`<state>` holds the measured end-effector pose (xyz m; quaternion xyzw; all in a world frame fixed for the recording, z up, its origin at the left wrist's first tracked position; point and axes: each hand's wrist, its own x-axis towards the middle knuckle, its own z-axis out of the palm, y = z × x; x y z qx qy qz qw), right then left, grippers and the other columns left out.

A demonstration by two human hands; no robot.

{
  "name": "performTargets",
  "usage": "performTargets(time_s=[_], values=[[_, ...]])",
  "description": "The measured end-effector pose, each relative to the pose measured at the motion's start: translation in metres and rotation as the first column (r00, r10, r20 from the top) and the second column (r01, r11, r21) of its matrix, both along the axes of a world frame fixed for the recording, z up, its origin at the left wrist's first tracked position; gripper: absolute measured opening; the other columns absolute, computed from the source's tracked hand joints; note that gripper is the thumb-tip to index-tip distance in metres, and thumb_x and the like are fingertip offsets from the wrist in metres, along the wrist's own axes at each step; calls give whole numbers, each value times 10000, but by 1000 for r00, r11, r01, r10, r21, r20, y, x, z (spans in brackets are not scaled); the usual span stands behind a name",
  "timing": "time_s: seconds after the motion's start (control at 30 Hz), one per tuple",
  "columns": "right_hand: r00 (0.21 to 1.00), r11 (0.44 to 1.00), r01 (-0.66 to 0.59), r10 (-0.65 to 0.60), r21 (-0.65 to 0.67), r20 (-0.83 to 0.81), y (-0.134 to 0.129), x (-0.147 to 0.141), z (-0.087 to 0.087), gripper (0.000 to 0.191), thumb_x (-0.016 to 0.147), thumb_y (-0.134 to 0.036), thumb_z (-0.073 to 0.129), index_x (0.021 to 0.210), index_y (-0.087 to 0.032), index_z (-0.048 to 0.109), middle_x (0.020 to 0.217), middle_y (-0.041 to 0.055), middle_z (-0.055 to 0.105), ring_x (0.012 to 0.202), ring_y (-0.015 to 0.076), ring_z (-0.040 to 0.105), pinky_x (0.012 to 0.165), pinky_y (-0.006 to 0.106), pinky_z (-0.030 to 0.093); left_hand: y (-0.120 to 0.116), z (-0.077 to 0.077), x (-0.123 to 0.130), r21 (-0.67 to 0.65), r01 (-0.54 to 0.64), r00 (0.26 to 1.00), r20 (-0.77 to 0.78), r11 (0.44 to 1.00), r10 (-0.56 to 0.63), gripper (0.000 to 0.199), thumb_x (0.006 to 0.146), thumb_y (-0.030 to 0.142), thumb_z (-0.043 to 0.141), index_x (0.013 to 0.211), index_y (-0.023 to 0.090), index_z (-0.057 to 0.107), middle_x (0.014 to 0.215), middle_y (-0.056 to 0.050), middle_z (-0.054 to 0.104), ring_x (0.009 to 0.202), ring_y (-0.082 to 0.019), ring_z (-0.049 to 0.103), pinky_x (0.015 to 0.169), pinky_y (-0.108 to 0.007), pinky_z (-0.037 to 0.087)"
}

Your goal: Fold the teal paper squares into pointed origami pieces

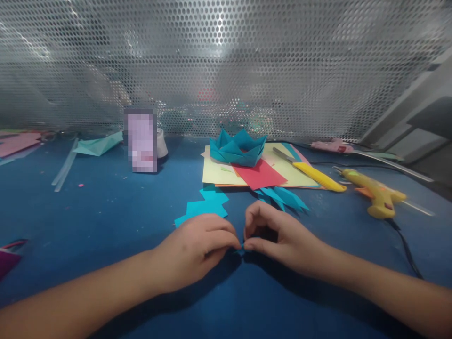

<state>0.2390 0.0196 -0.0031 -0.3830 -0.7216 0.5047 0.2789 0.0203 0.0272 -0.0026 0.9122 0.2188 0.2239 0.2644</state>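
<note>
Left hand [199, 245]: fingertips pinched on a small blue paper piece [240, 252], below centre, six o'clock.
Right hand [278, 235]: thumb and finger narrow, pinching its right side.
Paper crown [237, 149]: crisply folded points, twelve o'clock from piece.
Glue gun [376, 190]: yellow plastic, two o'clock.

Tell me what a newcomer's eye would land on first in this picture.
Likely the teal folded-paper crown shape, standing on the stack of paper near the middle, a red sheet at its front. Next, the yellow glue gun at right on the blue table. In the foreground, the left hand and right hand are close together at a small blue piece, mostly hidden.
</note>
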Motion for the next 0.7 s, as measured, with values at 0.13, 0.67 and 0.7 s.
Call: performTargets(time_s=[0.13,0.67,0.7], values=[[999,1000,12,-12,9,34,1,0,-1,216,784,-200,650,886,-209,460,786,-23,562,712,118,581,660,246,489,1,0,0,88,64,992,-114,994,-54,262,951,148,397,959,178,657,947,-85,666,844,-181,585,765,-271,428],[921,806,-337,173,487,350,21,21,4,78,883,-209,606,884,-222,683,1041,52,604,994,175,525,906,331,382,3,1,4,243,194,976,-146,950,-162,221,960,134,413,976,143,633,993,-88,689,916,-212,590,810,-324,453],[914,779,-357,178,516,364,23,21,2,97,889,-192,596,889,-222,688,1012,49,608,967,170,523,891,328,382,4,-1,4,250,191,980,-110,949,-168,207,949,119,429,974,147,633,1000,-75,693,904,-206,592,806,-323,458]])
